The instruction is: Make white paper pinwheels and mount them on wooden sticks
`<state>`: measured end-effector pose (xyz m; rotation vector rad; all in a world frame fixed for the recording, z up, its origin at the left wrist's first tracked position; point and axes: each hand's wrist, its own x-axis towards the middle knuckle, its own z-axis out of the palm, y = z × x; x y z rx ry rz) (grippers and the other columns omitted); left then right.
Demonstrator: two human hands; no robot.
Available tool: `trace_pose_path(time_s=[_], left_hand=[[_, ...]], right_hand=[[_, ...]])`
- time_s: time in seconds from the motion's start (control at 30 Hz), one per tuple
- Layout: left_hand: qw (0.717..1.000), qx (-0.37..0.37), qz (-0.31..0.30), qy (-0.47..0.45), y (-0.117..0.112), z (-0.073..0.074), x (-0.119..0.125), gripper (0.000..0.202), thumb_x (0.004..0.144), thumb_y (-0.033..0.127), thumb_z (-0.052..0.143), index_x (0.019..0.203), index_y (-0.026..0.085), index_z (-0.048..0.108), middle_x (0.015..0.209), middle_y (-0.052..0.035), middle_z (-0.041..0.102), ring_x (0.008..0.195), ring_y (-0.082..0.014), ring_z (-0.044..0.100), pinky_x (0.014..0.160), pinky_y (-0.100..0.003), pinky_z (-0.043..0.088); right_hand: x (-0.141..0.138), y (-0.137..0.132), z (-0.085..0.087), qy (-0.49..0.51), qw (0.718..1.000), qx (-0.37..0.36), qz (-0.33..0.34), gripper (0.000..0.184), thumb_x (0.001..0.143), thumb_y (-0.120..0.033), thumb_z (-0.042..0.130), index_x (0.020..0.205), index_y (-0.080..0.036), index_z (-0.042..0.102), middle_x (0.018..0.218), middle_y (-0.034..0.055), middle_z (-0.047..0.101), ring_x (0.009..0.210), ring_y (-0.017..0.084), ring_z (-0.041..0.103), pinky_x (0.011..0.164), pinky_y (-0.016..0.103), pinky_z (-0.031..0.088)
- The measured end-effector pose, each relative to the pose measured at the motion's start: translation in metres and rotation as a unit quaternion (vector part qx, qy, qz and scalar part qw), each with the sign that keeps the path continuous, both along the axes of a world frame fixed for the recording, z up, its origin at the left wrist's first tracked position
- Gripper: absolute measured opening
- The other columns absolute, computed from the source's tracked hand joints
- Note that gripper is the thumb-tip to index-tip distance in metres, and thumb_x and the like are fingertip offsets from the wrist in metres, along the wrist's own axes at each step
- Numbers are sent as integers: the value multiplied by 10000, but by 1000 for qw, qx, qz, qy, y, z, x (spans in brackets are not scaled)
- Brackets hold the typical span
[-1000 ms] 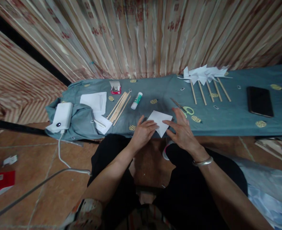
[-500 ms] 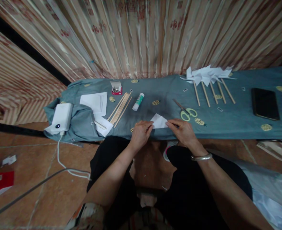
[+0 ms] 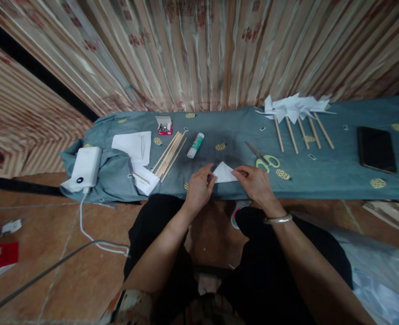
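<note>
Both hands are working a fold in the white paper, which lies as a small triangle at the near edge of the worktop, near the scissors. The left hand is curled, thumb and fingers nipping the paper's left corner. The right hand pinches its right corner likewise. The fold looks laid but not pressed, so creasing it calls for matched edges and a firm fingertip stroke. The fingers hide the paper's lower edge, so its alignment cannot be told.
</note>
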<state>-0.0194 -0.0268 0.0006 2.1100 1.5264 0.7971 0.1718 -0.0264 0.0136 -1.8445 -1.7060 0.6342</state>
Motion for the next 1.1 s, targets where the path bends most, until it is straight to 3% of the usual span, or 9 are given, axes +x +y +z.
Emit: trace_pose_path(time_s=[0.13, 0.27, 0.5, 1.1], left_hand=[[990, 94, -52, 88, -11, 5, 7, 376, 958, 202, 467, 1324, 138, 530, 1388, -154, 574, 1283, -276, 527, 1028, -455, 468], [971, 113, -141, 158, -30, 3, 19, 447, 981, 171, 371, 1422, 133, 434, 1489, -152, 490, 1437, -251, 379, 1169, -491, 321], [968, 70, -162, 177, -36, -6, 25, 516, 973, 246, 409, 1453, 59, 371, 1531, -198, 419, 1479, -286, 303, 1192, -514, 290], [972, 45, -160, 164, -34, -9, 24, 560, 961, 267, 426, 1467, 49, 325, 1560, -217, 361, 1495, -291, 257, 1204, -520, 270]], right_hand=[[1, 3, -2, -2, 1000, -7, 5, 168, 844, -338, 615, 796, -239, 742, 763, 38, 768, 754, 224, 717, 652, 301, 463], [0, 6, -1, -19, 1000, -18, 13, 157, 839, -303, 611, 785, -234, 741, 767, 42, 772, 753, 225, 722, 649, 299, 460], [-3, 7, 3, -50, 998, -17, 22, 183, 858, -319, 599, 795, -225, 743, 803, 68, 777, 781, 241, 722, 658, 310, 456], [-6, 6, 6, -102, 994, -20, 33, 223, 897, -299, 551, 859, -198, 747, 886, 90, 775, 846, 251, 714, 712, 319, 466]])
